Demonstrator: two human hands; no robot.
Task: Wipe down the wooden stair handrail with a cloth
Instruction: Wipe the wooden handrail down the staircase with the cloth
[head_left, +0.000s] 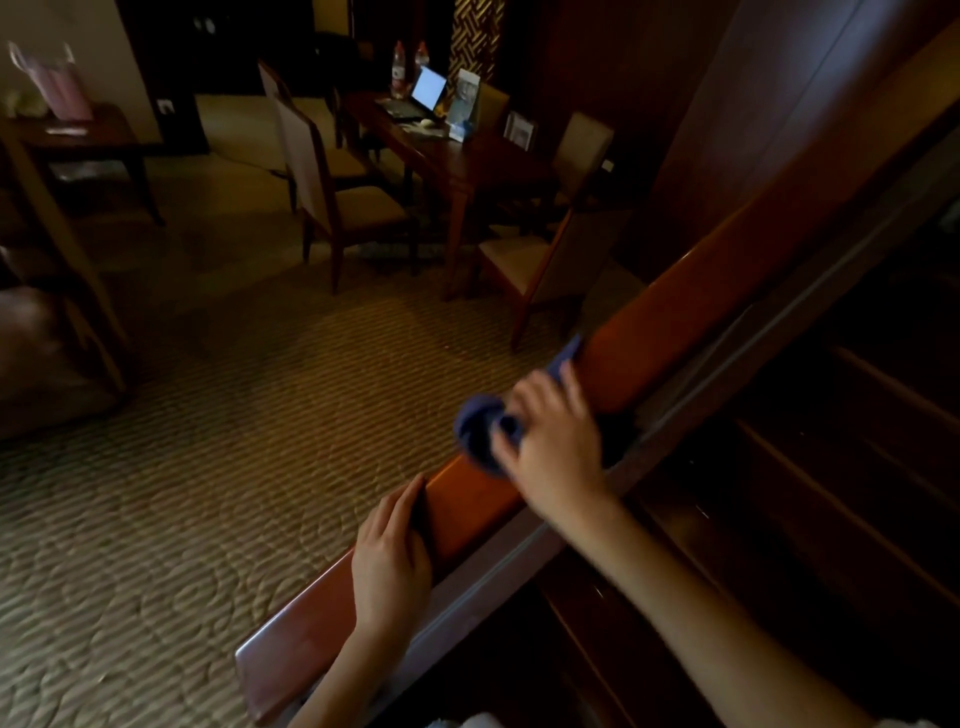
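Nothing legible anywhere. Labels on the bottles and leaflet on the counter too blurred to read.

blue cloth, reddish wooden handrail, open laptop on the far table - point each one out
blue cloth (475, 423): head view, on its bunched left end.
reddish wooden handrail (654, 348): head view, on its bare top face beyond the cloth.
open laptop (430, 85): head view, on its lit screen.

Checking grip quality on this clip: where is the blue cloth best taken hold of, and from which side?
Probably the bunched middle of the blue cloth, from above: it lies draped over the flat top of the handrail, so a palm-down grip like the right hand has pins it against the wood.
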